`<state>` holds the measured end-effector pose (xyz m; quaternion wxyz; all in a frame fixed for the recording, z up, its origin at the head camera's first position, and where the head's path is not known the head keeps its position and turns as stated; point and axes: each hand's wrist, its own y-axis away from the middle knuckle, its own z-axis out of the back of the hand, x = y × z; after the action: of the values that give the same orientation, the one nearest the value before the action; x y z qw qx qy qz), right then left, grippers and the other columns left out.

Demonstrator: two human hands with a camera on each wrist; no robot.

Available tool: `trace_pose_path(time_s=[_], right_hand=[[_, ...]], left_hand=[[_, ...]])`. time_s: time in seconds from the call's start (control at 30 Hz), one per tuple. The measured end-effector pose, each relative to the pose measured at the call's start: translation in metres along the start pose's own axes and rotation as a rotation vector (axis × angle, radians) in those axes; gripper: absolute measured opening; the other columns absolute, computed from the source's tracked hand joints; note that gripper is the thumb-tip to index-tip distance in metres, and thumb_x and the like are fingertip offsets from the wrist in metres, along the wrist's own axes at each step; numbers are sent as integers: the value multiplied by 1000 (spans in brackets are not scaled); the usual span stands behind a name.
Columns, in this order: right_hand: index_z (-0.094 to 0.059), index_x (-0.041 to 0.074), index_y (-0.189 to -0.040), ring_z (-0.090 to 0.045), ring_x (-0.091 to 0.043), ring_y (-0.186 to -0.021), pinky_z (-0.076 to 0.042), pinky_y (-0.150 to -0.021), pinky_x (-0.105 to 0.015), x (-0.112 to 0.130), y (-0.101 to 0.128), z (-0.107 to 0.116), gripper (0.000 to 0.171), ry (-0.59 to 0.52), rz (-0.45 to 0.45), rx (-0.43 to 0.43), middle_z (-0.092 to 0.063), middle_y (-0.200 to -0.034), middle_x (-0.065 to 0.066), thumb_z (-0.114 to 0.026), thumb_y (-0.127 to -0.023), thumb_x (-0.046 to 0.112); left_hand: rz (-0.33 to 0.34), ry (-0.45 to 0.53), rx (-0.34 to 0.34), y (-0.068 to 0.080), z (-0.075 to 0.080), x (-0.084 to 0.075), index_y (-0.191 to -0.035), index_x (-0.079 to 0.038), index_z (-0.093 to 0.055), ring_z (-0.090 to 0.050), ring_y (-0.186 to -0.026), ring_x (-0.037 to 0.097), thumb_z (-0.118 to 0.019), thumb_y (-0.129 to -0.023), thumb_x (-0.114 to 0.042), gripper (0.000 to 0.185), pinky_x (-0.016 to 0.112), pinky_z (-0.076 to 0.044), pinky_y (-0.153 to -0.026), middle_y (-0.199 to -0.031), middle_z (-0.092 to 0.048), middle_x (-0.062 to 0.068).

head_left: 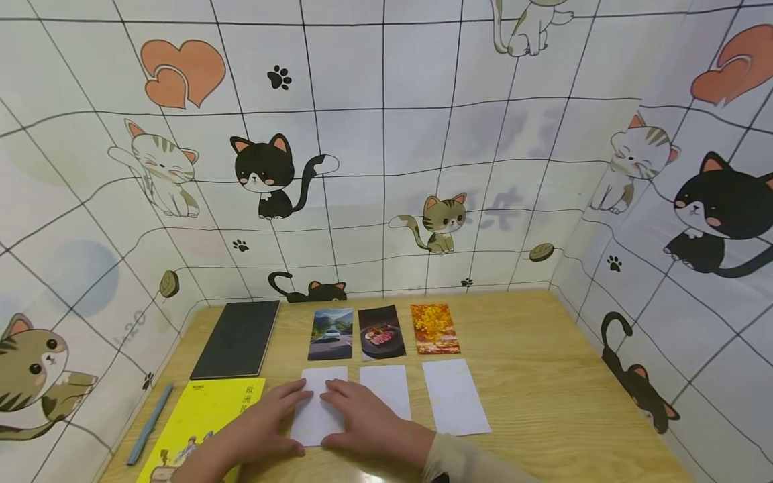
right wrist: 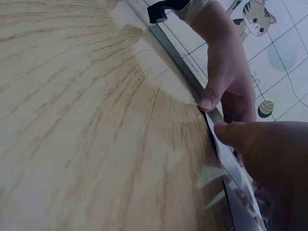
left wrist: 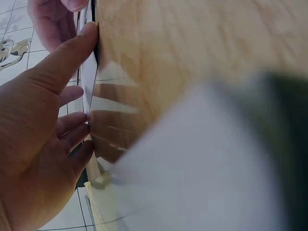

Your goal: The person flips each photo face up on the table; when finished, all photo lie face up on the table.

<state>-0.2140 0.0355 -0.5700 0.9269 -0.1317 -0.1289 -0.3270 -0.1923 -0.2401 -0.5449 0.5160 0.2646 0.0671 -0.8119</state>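
Observation:
A blank white card (head_left: 317, 410) lies on the table between both hands, leftmost in the near row. My left hand (head_left: 266, 424) touches its left side, index fingertip at the upper edge and thumb by the near corner. On the opposite side my right hand (head_left: 371, 421) rests its fingertips on the card, thumb near the bottom edge. Fingers of both hands look fairly straight, lying low over the table. A second white card (head_left: 389, 386) is partly covered by the right hand. Farther right lies a third white card (head_left: 455, 397).
Behind the white cards are a car picture (head_left: 331, 334), a food picture (head_left: 382, 333) and an autumn-leaf picture (head_left: 435, 329). At left lie a black notebook (head_left: 237, 339), a yellow book (head_left: 208, 409) and a blue-grey pen-like stick (head_left: 149, 424). Cat-patterned cloth (head_left: 386, 147) surrounds the wooden table (head_left: 543, 376).

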Motion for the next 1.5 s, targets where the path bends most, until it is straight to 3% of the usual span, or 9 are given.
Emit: trace_pose_path(time_s=[0.2, 0.5, 0.9, 1.27, 1.5], right_hand=[[-64, 12, -154, -48, -24, -155, -43, -123, -35, -1, 3, 1, 73, 35, 20, 21, -52, -167, -9, -78, -100, 60], [-62, 12, -156, -47, -24, -156, -42, -124, -36, -5, 1, 8, 76, 17, 38, 61, -50, -169, -9, -78, -99, 61], [-62, 14, -157, -49, -23, -155, -42, -124, -39, -3, 1, 4, 75, 20, 39, 52, -51, -168, -8, -76, -100, 60], [-62, 17, -156, -50, -21, -153, -42, -124, -40, -8, -1, 3, 73, 70, 62, 39, -52, -168, -5, -74, -101, 63], [-55, 19, -163, -41, -18, -159, -38, -128, -41, -7, 2, 4, 87, 47, 35, 112, -43, -174, 0, -69, -98, 76]], left_hand=[[-24, -3, -16, 2, 0, 0, -158, -19, -62, -46, -153, 45, -96, -80, -58, 94, 70, -40, -118, -171, -47, 14], [3, 13, -8, 0, -2, 1, -158, -19, -62, -44, -155, 43, -95, -81, -59, 92, 70, -38, -121, -171, -46, 12], [49, 35, 26, 0, -5, 3, -159, -26, -62, -43, -155, 45, -96, -79, -58, 92, 73, -39, -118, -173, -44, 10], [37, 9, 19, 1, 0, -6, -156, -26, -65, -44, -155, 44, -94, -82, -58, 85, 73, -40, -118, -173, -45, 11], [46, 1, 17, 2, -5, -2, -156, -29, -65, -44, -156, 42, -88, -87, -61, 79, 72, -40, -119, -173, -44, 8]])
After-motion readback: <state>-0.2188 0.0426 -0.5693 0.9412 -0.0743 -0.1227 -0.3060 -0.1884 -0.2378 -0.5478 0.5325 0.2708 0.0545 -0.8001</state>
